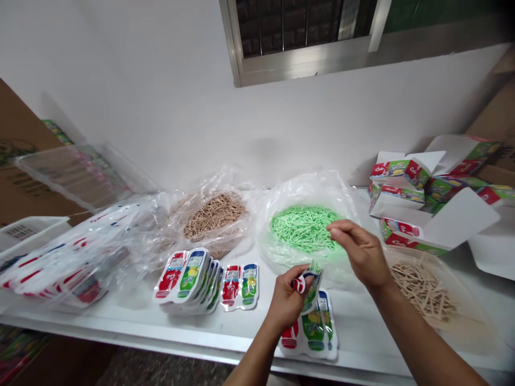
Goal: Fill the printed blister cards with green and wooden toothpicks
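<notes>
My left hand (290,297) is closed around a printed packet (313,292) with a red and a green bottle picture, held upright. Pale green sticks show at the packet's top. Up and to the right, my right hand (360,249) has thumb and fingertips pinched together; what they hold, if anything, is too small to make out. Just behind those fingertips, a clear plastic bag (277,195) lies open around a heap of green sticks (301,228). Below my left hand, several more packets (314,335) lie on the white table (241,335), partly hidden by the hand.
A stack of packets (183,281) and a single packet (240,287) lie left of centre. Behind them is a bag of brown sticks (217,214). Bagged packets (76,257) fill the left side. Open printed boxes (406,195) and a tray of pale sticks (422,289) are at right.
</notes>
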`<state>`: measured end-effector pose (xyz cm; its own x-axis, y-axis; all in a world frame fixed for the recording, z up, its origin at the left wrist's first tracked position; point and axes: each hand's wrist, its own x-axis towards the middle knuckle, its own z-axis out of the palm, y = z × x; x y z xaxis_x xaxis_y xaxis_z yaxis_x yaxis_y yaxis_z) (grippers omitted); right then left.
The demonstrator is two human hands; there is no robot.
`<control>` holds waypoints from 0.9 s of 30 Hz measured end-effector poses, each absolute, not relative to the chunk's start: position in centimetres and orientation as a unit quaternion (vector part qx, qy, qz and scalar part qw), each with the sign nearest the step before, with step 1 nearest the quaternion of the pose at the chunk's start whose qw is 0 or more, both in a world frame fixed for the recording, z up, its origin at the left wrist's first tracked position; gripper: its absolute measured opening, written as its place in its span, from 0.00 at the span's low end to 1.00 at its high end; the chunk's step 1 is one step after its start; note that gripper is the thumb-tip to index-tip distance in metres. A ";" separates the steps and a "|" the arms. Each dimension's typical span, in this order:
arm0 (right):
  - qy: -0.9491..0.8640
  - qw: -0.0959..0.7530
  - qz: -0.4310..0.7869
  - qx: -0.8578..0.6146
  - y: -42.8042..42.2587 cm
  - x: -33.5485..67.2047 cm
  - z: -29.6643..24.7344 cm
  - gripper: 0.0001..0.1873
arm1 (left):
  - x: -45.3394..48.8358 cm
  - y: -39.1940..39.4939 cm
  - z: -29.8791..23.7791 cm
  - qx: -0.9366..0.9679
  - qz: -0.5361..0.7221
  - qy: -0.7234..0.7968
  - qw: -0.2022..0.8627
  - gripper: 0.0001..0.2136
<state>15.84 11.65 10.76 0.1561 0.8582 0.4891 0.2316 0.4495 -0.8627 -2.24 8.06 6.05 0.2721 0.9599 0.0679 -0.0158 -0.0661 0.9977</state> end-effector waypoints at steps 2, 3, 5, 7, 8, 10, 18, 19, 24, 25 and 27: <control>-0.568 0.616 0.217 -0.501 12.8 16.9 10.3 0.13 | -2.4 8.4 5.6 0.566 0.460 0.419 0.542 0.15; -0.570 0.596 0.204 -0.527 13.2 17.3 10.0 0.16 | -2.4 8.6 5.3 0.560 0.468 0.421 0.539 0.15; -0.611 0.511 0.237 -0.556 13.2 17.9 9.1 0.23 | -2.6 8.9 4.9 0.552 0.483 0.420 0.535 0.15; -0.658 0.414 0.331 -0.535 12.4 17.8 8.1 0.25 | -2.8 9.3 4.7 0.546 0.488 0.415 0.540 0.14; -0.675 0.381 0.373 -0.509 11.8 17.6 7.7 0.23 | -2.8 9.4 4.7 0.546 0.487 0.411 0.544 0.14; -0.695 0.361 0.407 -0.471 10.6 17.1 6.9 0.16 | -2.9 9.7 4.8 0.552 0.485 0.401 0.547 0.14; -0.669 0.431 0.341 -0.500 8.9 17.1 6.4 0.13 | -2.6 9.8 5.5 0.509 0.465 0.385 0.614 0.21; -0.675 0.424 0.340 -0.499 8.6 17.3 6.5 0.13 | -2.6 9.7 5.5 0.505 0.454 0.394 0.620 0.19; -0.696 0.353 0.323 -0.535 7.5 22.4 6.6 0.15 | -3.2 9.4 5.7 0.543 0.443 0.404 0.588 0.13; -0.688 0.340 0.307 -0.562 7.6 24.3 6.5 0.16 | -3.3 9.4 5.8 0.543 0.448 0.413 0.578 0.13; -0.674 0.305 0.253 -0.624 7.8 28.4 6.0 0.16 | -3.5 9.3 5.8 0.514 0.481 0.446 0.553 0.11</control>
<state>28.41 7.82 6.01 -0.0353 0.9948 0.0955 0.6862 0.0935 -0.7213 -3.50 9.29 5.77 0.1398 0.9902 0.0016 -0.0734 0.0087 0.9973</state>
